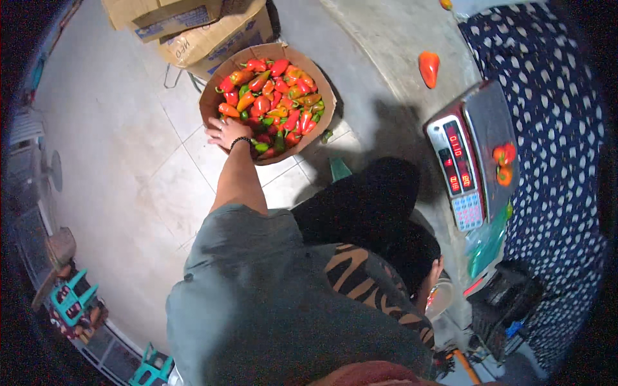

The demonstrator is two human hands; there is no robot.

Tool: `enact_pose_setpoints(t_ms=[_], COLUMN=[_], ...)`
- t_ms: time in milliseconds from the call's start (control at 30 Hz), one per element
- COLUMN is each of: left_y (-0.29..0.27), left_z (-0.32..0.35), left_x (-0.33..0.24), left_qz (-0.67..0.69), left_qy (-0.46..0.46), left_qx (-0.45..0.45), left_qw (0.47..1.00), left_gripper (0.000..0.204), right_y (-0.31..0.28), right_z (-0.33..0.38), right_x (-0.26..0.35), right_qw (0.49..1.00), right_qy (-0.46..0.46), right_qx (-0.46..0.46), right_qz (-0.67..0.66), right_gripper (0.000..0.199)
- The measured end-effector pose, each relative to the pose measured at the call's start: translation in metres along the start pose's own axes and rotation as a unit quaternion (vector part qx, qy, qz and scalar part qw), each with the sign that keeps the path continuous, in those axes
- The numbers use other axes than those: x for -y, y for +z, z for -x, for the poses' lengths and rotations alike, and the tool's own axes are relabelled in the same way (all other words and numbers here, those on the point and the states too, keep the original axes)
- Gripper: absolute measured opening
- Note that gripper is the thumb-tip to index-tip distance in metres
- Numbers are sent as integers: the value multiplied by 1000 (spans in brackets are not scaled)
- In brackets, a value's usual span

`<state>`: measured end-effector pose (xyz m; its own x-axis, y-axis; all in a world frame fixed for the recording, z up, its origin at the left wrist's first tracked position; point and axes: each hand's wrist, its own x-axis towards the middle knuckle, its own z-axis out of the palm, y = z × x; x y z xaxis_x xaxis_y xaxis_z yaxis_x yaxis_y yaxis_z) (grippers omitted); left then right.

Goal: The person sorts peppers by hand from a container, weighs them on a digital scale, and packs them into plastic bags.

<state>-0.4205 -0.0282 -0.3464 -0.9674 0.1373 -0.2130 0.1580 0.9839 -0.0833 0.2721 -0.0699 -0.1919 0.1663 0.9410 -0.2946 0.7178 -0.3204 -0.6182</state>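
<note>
My left hand (224,132), with a dark beaded bracelet at the wrist, lies over the near left rim of an open cardboard box (210,98). Its fingers are stretched out and a little apart, with no pepper visible in them. Red, orange and green peppers (262,105) fill the box beside it. At the lower right, my right hand (436,275) shows only in part next to my dark-trousered knee; its fingers are mostly hidden. Two or so orange-red peppers (505,164) lie on the metal plate of a digital scale (458,157) with lit red digits.
Stacked cardboard cartons (215,42) stand behind the box. A single orange pepper (429,69) lies on the concrete beyond the scale. Dark patterned cloth (553,128) spreads along the right. Teal plastic stools (74,296) are at the lower left, and a black bag-like object (505,296) sits below the scale.
</note>
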Motion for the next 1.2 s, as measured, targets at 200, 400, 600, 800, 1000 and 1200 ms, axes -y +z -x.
enact_pose_setpoints(t_ms=[200,400,600,800,1000,1200], left_y=[47,41,36,66,107,113], left_z=[-64,-91,-51,-47,-57,20], left_x=[-93,-154,-137,-128,-120,-97], left_qz=[52,113,-55,-102,-206,-298], left_qy=[264,171,268,441,406,375], left_qx=[-109,112,46,99,291,225], left_qw=[957,972,961,886,841,848], left_gripper=[52,55,41,50,65,53], right_y=[28,24,30,30,26,24], right_z=[2,-3,-2,-1,2,12], right_x=[93,65,78,28,4,56], right_qw=[980,980,973,959,960,969], right_qy=[98,91,136,91,76,108], right_qx=[-28,-33,-61,-62,-63,-90], right_qz=[-170,-174,-176,-260,-262,-206], right_gripper=[57,54,49,53,48,52])
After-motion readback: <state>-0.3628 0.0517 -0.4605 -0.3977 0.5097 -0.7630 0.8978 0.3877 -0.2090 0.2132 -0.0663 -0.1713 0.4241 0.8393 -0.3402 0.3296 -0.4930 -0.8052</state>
